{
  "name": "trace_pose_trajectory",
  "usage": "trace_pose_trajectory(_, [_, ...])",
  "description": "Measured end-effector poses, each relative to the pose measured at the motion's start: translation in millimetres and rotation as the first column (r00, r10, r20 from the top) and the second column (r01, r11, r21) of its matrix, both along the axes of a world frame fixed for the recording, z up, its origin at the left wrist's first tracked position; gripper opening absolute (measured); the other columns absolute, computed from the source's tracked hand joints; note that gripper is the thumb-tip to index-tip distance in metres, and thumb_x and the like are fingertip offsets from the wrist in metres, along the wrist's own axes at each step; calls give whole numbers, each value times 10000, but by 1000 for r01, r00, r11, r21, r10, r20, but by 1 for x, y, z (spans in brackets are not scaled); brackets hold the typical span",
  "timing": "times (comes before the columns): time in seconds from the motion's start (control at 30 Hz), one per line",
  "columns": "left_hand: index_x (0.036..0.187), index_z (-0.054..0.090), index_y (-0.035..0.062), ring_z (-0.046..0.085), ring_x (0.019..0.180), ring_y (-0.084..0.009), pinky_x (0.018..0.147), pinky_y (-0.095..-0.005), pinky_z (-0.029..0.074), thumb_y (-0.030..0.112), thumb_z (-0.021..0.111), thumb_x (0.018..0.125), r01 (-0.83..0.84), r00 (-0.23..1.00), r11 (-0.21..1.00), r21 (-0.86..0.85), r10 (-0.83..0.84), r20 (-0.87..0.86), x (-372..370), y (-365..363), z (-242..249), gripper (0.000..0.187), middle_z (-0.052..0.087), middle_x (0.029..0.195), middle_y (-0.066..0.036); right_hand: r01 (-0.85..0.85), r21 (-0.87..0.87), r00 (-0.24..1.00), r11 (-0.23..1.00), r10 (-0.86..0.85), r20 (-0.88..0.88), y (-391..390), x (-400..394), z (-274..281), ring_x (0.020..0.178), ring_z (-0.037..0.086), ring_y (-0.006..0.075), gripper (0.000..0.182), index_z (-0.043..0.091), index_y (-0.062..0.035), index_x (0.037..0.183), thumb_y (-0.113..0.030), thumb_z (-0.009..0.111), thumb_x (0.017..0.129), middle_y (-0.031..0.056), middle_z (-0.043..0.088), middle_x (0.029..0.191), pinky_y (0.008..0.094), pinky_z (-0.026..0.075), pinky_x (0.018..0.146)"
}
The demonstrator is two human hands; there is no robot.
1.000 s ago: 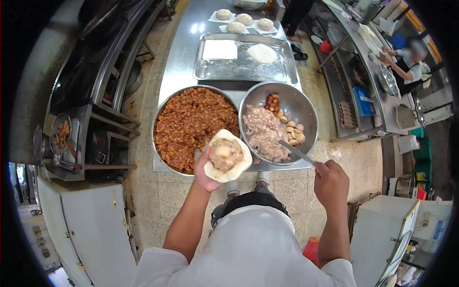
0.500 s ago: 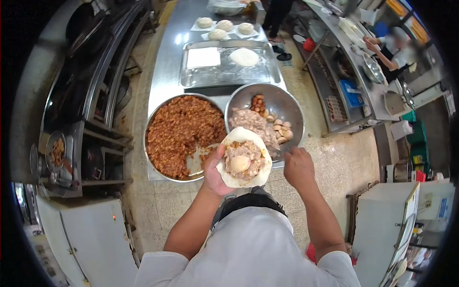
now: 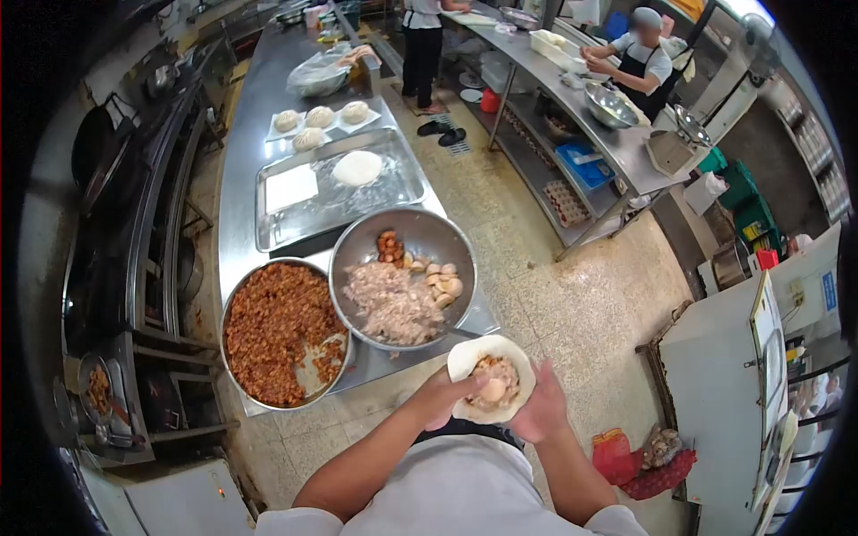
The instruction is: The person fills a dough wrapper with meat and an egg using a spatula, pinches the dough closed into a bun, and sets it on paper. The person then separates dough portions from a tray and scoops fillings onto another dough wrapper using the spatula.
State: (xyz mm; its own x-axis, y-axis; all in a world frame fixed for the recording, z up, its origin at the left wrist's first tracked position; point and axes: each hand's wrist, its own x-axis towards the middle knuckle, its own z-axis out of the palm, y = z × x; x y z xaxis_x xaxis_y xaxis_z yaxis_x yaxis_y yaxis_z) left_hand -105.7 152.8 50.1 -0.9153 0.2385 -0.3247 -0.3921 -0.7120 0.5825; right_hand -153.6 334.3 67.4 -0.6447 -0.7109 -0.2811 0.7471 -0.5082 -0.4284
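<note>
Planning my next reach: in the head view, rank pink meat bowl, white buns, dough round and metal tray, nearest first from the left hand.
1. Dough round, touching the left hand.
2. Pink meat bowl, ahead, table's near end.
3. Metal tray, beyond that bowl.
4. White buns, beyond the tray.

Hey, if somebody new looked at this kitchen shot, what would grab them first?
Probably the mound of reddish-brown filling in the round pan at the table's near left corner. Next, the dough round with its lumpy topping, held between left hand and right hand. Farther off, four pleated buns sit beyond the metal tray.
</note>
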Motion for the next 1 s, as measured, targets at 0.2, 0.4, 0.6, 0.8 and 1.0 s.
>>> trace_pose_trajectory(0.2, [1364, 474, 47, 600, 1147, -219, 985, -399, 499, 112, 646, 919, -24, 988, 999, -23, 28, 154, -45, 53, -25, 481, 594, 1267, -102, 79, 226, 979, 971, -33, -203, 42, -37, -30, 1327, 450, 248, 591, 290, -71, 1500, -431, 377, 1040, 119, 427, 1461, 410, 386, 1103])
trace_pose_trajectory(0.4, [1380, 453, 18, 569, 1220, -295, 1052, -442, 462, 206, 633, 923, 2, 993, 958, 288, -35, 109, -87, 84, -9, 525, 567, 1321, -153, 87, 267, 969, 960, -20, -246, 101, -72, -24, 1309, 470, 282, 614, 354, -69, 1459, -506, 356, 1027, 123, 487, 1404, 446, 404, 1083])
trace_pose_trajectory(0.6, [1409, 435, 37, 558, 1228, -256, 1043, -424, 461, 134, 747, 844, -65, 995, 997, 41, 62, 83, -104, 122, -16, 652, 559, 1335, -124, -51, 135, 994, 990, 63, -86, 121, -116, -15, 1308, 475, 277, 577, 365, -93, 1454, -493, 287, 1045, 119, 471, 1425, 438, 382, 1102])
trace_pose_trajectory(0.8, [1441, 397, 52, 530, 1244, -210, 1063, -377, 423, 85, 775, 779, -39, 992, 917, -397, -12, -126, -112, 139, -12, 763, 538, 1354, -98, -59, 260, 996, 964, 41, 73, 122, -118, -14, 1305, 472, 290, 561, 354, -79, 1455, -463, 258, 1057, 140, 464, 1420, 446, 388, 1100])
trace_pose_trajectory(1.0, [1413, 423, 57, 557, 1205, -200, 993, -374, 489, 101, 744, 840, -128, 992, 953, -273, 119, -47, -105, 131, -10, 658, 542, 1335, -92, -89, 209, 994, 974, 102, -51, 126, -138, 8, 1291, 489, 262, 574, 359, -71, 1451, -477, 286, 1051, 122, 478, 1411, 419, 398, 1095])
